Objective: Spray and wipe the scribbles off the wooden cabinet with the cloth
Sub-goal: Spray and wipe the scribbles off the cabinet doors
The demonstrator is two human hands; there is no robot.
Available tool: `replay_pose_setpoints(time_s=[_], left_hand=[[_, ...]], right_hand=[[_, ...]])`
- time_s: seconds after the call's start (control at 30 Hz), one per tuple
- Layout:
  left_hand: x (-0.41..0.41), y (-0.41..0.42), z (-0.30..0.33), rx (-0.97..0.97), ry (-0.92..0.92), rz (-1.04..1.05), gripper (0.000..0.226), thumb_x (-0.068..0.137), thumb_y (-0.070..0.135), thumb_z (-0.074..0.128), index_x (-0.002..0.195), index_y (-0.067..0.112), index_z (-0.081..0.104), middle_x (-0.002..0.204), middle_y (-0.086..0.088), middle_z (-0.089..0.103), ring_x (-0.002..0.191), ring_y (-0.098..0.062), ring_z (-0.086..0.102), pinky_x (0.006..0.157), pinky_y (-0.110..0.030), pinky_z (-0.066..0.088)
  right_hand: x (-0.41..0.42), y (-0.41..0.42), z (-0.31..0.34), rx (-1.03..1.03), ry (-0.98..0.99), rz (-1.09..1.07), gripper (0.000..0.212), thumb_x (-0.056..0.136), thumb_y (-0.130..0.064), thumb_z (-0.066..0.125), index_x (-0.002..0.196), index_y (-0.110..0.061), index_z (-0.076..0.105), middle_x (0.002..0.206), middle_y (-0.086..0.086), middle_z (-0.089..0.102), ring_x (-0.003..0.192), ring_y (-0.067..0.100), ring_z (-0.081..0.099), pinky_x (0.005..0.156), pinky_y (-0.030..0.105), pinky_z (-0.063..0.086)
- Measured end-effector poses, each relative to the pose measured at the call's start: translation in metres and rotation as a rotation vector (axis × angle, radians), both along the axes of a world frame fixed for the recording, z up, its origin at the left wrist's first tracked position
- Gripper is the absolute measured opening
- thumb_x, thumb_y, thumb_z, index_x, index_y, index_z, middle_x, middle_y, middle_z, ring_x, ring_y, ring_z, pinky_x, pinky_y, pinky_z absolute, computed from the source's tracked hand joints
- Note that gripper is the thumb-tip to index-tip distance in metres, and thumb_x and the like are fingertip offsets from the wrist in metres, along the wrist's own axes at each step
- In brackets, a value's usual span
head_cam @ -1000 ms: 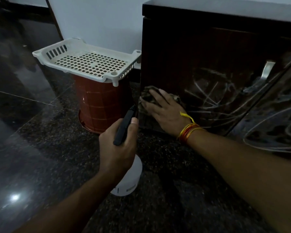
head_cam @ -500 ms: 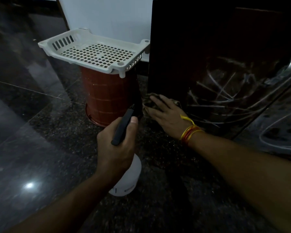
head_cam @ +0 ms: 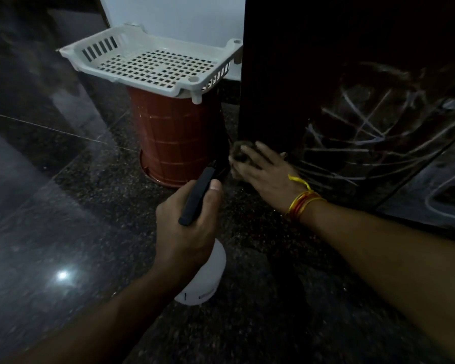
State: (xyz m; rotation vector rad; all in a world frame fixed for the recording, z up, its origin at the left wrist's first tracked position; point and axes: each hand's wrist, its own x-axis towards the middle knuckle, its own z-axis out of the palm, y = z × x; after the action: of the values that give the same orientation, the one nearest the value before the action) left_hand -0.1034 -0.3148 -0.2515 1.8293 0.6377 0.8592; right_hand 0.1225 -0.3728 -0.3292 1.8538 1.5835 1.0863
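Note:
The dark wooden cabinet [head_cam: 286,82] fills the upper right, its door covered with white scribbles [head_cam: 365,132]. My right hand [head_cam: 267,174] lies flat on a dark crumpled cloth [head_cam: 238,151], pressing it against the cabinet's lower left corner near the floor. My left hand [head_cam: 189,227] grips a spray bottle with a white body [head_cam: 208,282] and a black head [head_cam: 197,195], held upright above the floor just left of the right hand. The nozzle points toward the cabinet corner.
A white perforated plastic tray [head_cam: 153,61] rests on an upturned red-brown bucket [head_cam: 179,143] just left of the cabinet. The floor is polished dark granite [head_cam: 63,206]. A pale wall stands behind the tray.
My right hand slid the cloth down the cabinet's left edge toward the floor. The view shifted right and closer to the cabinet. The spray bottle stayed in my left hand.

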Motion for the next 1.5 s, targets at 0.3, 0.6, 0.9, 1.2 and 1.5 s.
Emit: replay_pose_setpoints(time_s=[0.3,0.6,0.9,1.2,1.5], left_hand=[[-0.003,-0.001,-0.001,-0.013,0.031,0.007,0.057,0.085,0.058,0.047,0.072,0.003,0.057,0.055,-0.023,0.052,0.050,-0.042,0.051,0.045,-0.049,0.040],[-0.005,-0.006,0.005,-0.025,0.044,0.019,0.046,0.084,0.058,0.049,0.069,0.015,0.056,0.059,-0.019,0.053,0.051,-0.042,0.052,0.046,-0.051,0.040],[-0.002,-0.014,0.010,-0.020,0.024,-0.001,0.058,0.083,0.059,0.048,0.074,0.003,0.057,0.064,-0.021,0.055,0.053,-0.044,0.052,0.045,-0.055,0.044],[0.003,-0.017,0.015,-0.010,0.014,-0.033,0.057,0.085,0.058,0.047,0.075,0.002,0.057,0.066,-0.024,0.057,0.052,-0.044,0.051,0.044,-0.049,0.041],[0.005,-0.020,0.009,-0.014,0.026,-0.035,0.057,0.083,0.060,0.049,0.076,0.004,0.058,0.065,-0.024,0.056,0.052,-0.044,0.050,0.046,-0.052,0.039]], right_hand=[[-0.007,0.008,-0.003,-0.161,-0.019,-0.102,0.056,0.094,-0.026,0.040,0.149,-0.018,0.033,0.160,-0.002,0.022,0.148,0.035,0.004,0.112,0.053,-0.026],[-0.010,0.007,-0.011,-0.417,-0.007,-0.136,0.056,0.102,-0.030,0.031,0.153,-0.017,0.012,0.163,-0.003,0.002,0.145,0.035,-0.020,0.103,0.054,-0.027],[0.023,-0.054,-0.027,-0.266,0.021,-0.095,0.061,0.080,-0.030,0.073,0.136,-0.018,0.054,0.148,-0.002,0.046,0.148,0.036,0.003,0.116,0.051,-0.019],[0.039,-0.077,-0.038,-0.171,0.062,-0.004,0.049,0.086,-0.022,0.049,0.133,-0.011,0.052,0.139,0.012,0.055,0.138,0.026,0.036,0.122,0.036,-0.003],[0.039,-0.082,0.013,0.101,0.175,0.071,0.050,0.093,-0.020,0.030,0.136,-0.009,0.053,0.151,0.009,0.041,0.141,0.031,0.021,0.120,0.040,-0.009]])
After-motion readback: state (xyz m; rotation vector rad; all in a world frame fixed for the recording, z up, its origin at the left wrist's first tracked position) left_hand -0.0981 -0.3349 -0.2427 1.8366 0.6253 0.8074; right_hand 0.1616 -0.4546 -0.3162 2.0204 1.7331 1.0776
